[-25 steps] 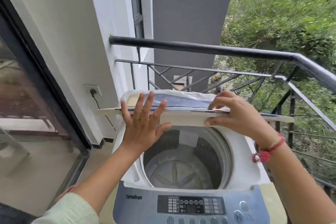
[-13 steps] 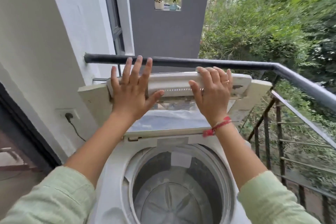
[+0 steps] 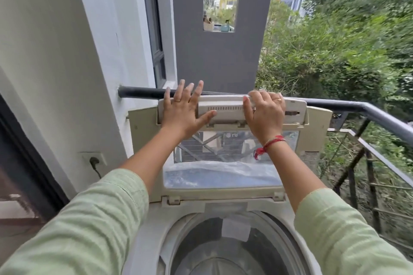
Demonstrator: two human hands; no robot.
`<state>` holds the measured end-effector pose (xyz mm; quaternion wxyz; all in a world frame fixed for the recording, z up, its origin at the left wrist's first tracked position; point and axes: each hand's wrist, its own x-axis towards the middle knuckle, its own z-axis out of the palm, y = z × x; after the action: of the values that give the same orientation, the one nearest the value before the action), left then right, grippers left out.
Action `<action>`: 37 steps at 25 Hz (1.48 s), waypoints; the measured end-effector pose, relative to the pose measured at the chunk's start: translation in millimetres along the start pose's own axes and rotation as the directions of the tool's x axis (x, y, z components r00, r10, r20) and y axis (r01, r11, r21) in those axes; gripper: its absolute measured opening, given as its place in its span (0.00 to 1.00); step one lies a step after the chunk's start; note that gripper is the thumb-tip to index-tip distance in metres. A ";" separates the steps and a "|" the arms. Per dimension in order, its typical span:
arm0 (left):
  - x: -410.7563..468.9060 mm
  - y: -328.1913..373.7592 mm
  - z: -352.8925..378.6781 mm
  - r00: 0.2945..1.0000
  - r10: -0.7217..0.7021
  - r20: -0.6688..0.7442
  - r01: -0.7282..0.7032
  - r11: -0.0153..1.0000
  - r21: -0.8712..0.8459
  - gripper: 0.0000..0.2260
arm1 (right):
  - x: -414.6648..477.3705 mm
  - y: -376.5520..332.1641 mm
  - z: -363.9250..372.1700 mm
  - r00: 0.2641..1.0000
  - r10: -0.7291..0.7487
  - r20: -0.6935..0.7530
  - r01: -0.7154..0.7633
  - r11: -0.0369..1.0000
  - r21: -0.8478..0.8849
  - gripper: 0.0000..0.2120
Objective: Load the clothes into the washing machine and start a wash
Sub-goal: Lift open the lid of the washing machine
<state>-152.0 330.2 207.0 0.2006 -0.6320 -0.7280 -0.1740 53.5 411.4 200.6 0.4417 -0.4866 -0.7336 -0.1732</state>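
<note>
A white top-loading washing machine stands below me, and its steel drum is uncovered with nothing visible inside. The folding lid stands upright at the back, leaning towards the balcony rail. My left hand lies flat on the lid's upper panel with fingers spread. My right hand is on the same panel, its fingers curled over the top edge. No clothes are in view.
A dark metal railing runs behind and to the right of the machine, with trees beyond it. On the white wall to the left sits a socket with a plug. A dark-framed glass door is at far left.
The lid has swung up from half-folded over the drum to upright at the back. Both hands rose with it, and my view has tilted upward and closer.
</note>
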 end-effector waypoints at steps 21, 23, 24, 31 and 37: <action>-81.6 0.4 -9.2 0.991 0.123 -0.048 -0.121 0.992 0.042 0.38 | -38.1 -7.1 -34.4 0.998 0.024 0.054 -0.027 0.999 0.037 0.28; -82.7 2.9 -15.0 0.994 0.107 0.008 -0.107 0.992 0.064 0.40 | -56.4 -14.0 -34.7 0.997 -0.045 0.064 0.046 0.999 -0.016 0.30; -83.4 5.5 -18.6 0.995 0.099 0.030 -0.101 0.993 0.064 0.40 | -62.2 -17.2 -34.3 0.992 -0.059 0.114 0.062 0.998 -0.022 0.31; -122.2 2.3 -37.1 0.992 0.016 -0.129 -0.029 0.994 -0.106 0.38 | -81.9 -41.7 -77.1 0.996 -0.068 0.056 0.061 0.991 0.118 0.32; -246.3 8.5 -50.4 0.907 -0.310 -0.287 0.134 0.855 -0.501 0.27 | -193.6 -88.3 -136.6 0.980 -0.146 0.138 0.063 0.875 0.479 0.20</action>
<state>-110.2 96.4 124.2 0.1485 -0.5295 -0.6841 -0.4791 68.9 168.2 133.2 0.4728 -0.3366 -0.8138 0.0291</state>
